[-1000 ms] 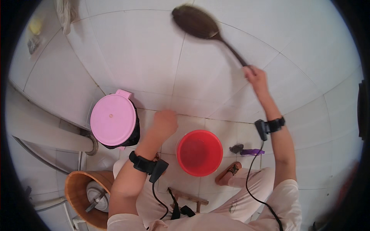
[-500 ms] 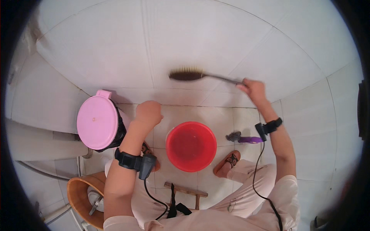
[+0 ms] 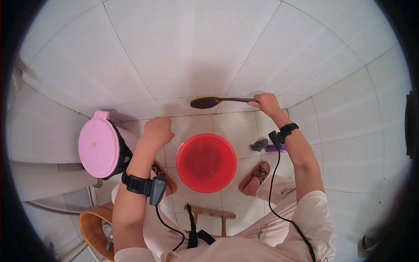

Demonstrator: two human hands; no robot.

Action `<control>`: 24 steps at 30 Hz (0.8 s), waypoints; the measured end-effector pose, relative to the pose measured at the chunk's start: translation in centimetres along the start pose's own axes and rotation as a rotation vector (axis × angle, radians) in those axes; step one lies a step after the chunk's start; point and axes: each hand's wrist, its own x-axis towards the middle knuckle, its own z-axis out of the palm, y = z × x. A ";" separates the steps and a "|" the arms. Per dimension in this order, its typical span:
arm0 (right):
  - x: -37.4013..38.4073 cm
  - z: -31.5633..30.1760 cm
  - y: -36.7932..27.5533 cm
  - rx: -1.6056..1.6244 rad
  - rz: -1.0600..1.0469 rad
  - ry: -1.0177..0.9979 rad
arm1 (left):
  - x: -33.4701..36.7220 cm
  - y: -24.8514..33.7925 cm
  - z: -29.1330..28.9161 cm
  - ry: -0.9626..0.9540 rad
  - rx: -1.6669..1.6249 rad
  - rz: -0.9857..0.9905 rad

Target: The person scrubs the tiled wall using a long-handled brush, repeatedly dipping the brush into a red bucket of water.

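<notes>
Crosswise, the brush (image 3: 219, 100), head (image 3: 204, 103) leftward.

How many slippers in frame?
2. One slipper is on the left foot, left of the red bucket and partly hidden; the other slipper is on the right foot, right of the bucket. Any others would be out of sight.

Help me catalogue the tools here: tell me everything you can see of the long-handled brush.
The brush has a dark brown oval head, pale bristles and a long, slim, dark handle; wood or plastic, I cannot tell. It is held roughly crosswise, head to the left, bristles toward the tiled wall, beyond the red bucket. The right hand grips the handle near its end. Whether the bristles touch the wall is unclear.
</notes>
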 end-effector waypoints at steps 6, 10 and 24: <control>-1.9 -12.0 3.6 -0.103 0.057 0.144 | 1.0 -0.4 1.3 0.051 0.010 0.042; -5.0 -19.5 8.4 0.136 0.122 0.501 | 2.4 1.3 1.6 0.036 0.060 0.094; -5.9 1.2 5.4 -0.001 0.155 -0.058 | 4.1 3.7 2.0 -0.015 0.067 0.088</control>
